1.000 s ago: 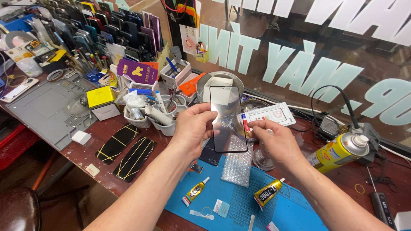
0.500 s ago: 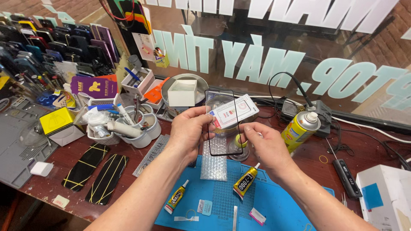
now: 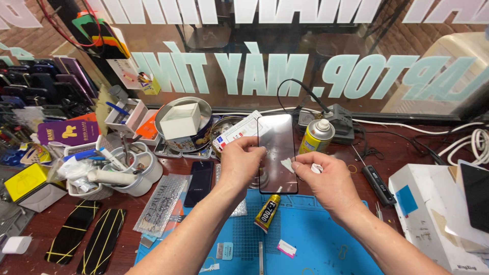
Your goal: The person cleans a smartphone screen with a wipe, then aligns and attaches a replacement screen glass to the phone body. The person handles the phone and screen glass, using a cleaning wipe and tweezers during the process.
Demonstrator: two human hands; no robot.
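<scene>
Both hands grip: my left hand holds glass panel; right hand pinches wipe on it; wiping looks unfinished.

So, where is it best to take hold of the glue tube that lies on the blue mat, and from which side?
Take the glue tube by its flat yellow body, across the two long sides, coming from above. It lies flat on the blue mat, black cap pointing up toward the glass panel held by both hands, so approaching from the lower end probably avoids them.

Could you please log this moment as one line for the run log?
left hand: holds glass screen panel upright | right hand: pinches small white tab on it | below: blue mat
</scene>
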